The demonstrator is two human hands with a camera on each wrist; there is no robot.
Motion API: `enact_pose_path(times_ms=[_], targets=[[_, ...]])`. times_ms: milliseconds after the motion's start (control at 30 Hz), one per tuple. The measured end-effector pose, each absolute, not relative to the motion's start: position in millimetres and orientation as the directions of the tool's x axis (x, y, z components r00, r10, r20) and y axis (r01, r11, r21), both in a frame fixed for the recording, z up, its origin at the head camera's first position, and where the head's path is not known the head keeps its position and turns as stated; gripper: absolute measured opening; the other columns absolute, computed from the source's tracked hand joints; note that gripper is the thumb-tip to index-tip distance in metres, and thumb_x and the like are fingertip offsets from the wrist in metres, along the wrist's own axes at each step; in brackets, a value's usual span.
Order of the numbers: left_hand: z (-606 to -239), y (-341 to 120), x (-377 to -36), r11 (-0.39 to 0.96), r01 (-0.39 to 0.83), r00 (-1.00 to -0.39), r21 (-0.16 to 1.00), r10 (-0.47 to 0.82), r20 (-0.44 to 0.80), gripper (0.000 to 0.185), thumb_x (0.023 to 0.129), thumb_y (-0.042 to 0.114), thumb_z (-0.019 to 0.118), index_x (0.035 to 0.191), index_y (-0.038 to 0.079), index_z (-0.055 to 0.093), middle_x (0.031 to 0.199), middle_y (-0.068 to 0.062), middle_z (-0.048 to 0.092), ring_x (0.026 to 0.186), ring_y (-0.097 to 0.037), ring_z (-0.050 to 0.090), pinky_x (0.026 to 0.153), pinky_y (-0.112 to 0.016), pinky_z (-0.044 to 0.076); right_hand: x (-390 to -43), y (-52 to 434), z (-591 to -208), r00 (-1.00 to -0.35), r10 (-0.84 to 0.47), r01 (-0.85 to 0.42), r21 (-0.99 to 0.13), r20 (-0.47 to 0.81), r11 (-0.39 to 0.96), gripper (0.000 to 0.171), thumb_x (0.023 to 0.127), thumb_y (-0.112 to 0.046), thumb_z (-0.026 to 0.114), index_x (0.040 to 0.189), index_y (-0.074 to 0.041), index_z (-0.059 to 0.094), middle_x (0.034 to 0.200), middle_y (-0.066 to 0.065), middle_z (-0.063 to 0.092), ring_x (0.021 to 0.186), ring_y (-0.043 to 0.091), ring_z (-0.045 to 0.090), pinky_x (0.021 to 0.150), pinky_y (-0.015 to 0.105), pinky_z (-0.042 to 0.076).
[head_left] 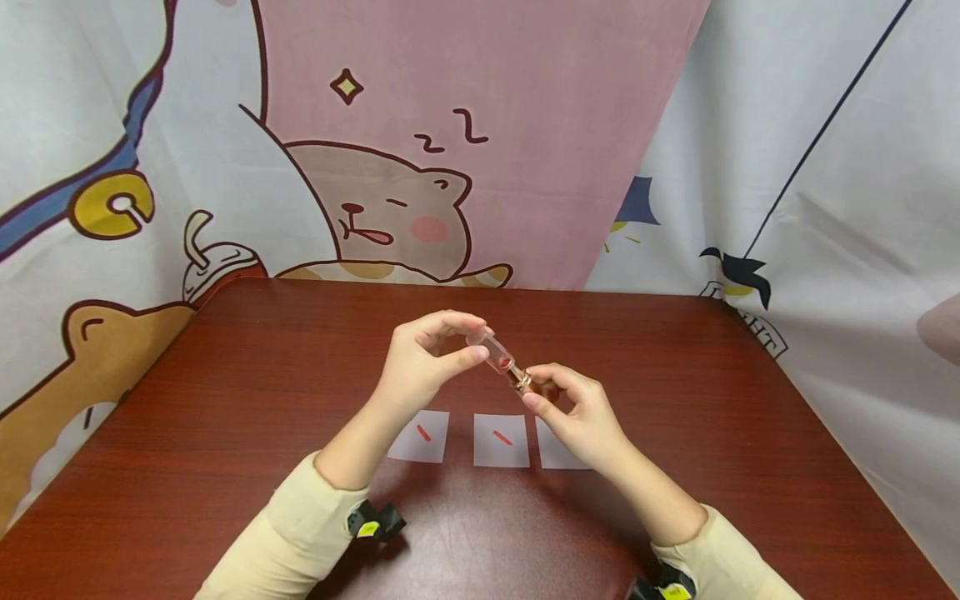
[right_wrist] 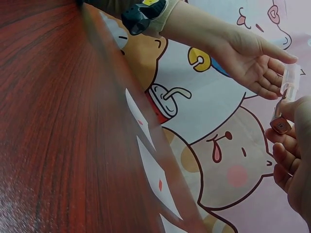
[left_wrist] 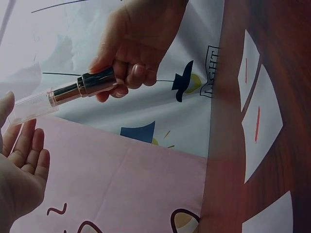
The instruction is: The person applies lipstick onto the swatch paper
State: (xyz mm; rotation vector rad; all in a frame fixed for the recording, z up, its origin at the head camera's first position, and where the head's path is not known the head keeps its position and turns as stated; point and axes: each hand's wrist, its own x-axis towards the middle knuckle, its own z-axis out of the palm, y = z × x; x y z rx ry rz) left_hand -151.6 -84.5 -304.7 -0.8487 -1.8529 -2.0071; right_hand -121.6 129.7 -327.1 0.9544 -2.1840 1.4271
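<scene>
Above the table, my left hand [head_left: 420, 358] pinches a clear lipstick cap [head_left: 489, 348] between thumb and fingers. My right hand [head_left: 581, 412] grips the gold base of a lipstick [head_left: 521, 379], its thumb and fingers round the lower end. The cap's mouth and the lipstick's upper end meet in line, with a red tip showing through the clear wall in the head view. In the left wrist view the lipstick [left_wrist: 80, 87] looks dark and shiny, tilted slightly, with the cap [left_wrist: 34, 109] at its left end. The right wrist view shows the base's square bottom [right_wrist: 281, 125].
Below the hands, white paper squares lie in a row: a left one [head_left: 431, 450] and a middle one [head_left: 491, 454], each with a red stroke, and a right one [head_left: 558, 454] partly hidden by the right hand. A patterned cloth [head_left: 525, 125] hangs behind the brown table [head_left: 262, 375].
</scene>
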Motion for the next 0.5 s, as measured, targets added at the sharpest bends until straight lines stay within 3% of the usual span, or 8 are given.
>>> enact_pose_path(times_ms=[333,500], targets=[[-310.4,-81.7,-153.2,-0.13,0.572,-0.787,0.81,0.193,0.586,0.024,0.076,-0.009,0.074,0.1,-0.007,0.067,0.092,-0.009,0.071,0.09,-0.019,0.066,0.081,-0.037,0.05,-121.6,129.6,-326.1,-0.709,-0.343,-0.701,-0.665,0.616,0.257,0.024,0.076,0.019,0.067,0.096,0.006,0.064,0.073,0.008,0.059,0.065,0.014,0.053,0.058,0.024,0.045],[-313.0,-80.6,-153.9,-0.124,0.574,-0.782,0.809,0.208,0.587,0.024,0.077,-0.008,0.073,0.1,-0.006,0.067,0.092,-0.013,0.071,0.09,-0.02,0.066,0.081,-0.041,0.05,-125.2,132.1,-332.8,-0.705,-0.346,-0.705,-0.665,0.619,0.247,0.023,0.078,0.016,0.068,0.097,0.004,0.065,0.074,0.006,0.06,0.066,0.014,0.053,0.059,0.024,0.045]])
